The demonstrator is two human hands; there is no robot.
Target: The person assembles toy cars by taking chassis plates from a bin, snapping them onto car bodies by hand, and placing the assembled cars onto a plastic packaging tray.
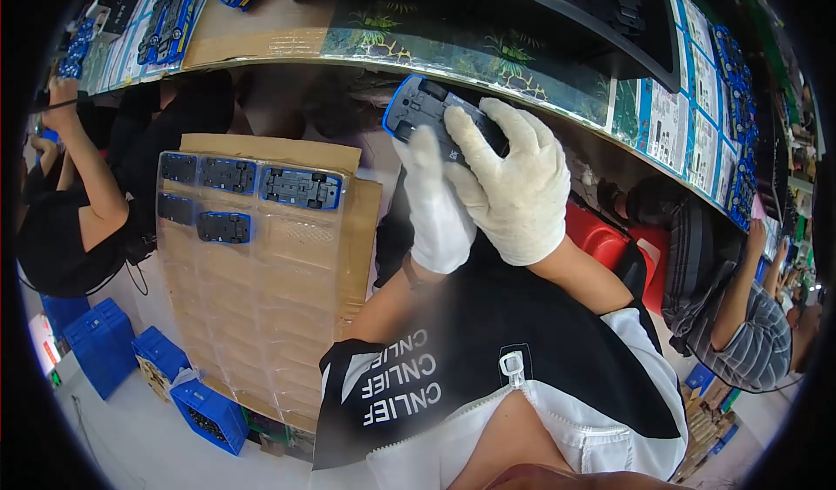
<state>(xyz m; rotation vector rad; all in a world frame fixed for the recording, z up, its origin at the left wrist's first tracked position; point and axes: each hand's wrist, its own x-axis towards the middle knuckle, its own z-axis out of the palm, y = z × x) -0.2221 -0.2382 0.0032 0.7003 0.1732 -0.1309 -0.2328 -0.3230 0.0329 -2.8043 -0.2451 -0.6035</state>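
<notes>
A toy car [424, 107] with a blue body is held underside up, its black base facing me. My right hand [521, 185], in a white glove, is closed over the car's right part, with fingers lying across the base. My left hand [440, 216], also gloved in white, is closed at the near left side of the car; its fingers are slightly blurred. To the left, a clear plastic tray [213, 303] has several more toy cars [300, 188] in its far compartments, black bases up.
Cardboard [359, 255] lies under the tray. Beyond my hands runs a bench edge [366, 55] with blue toy cars [170, 22] and a black bin [557, 11]. Blue crates [97, 346] stand at lower left. Other people sit left and right, near a red stool [601, 239].
</notes>
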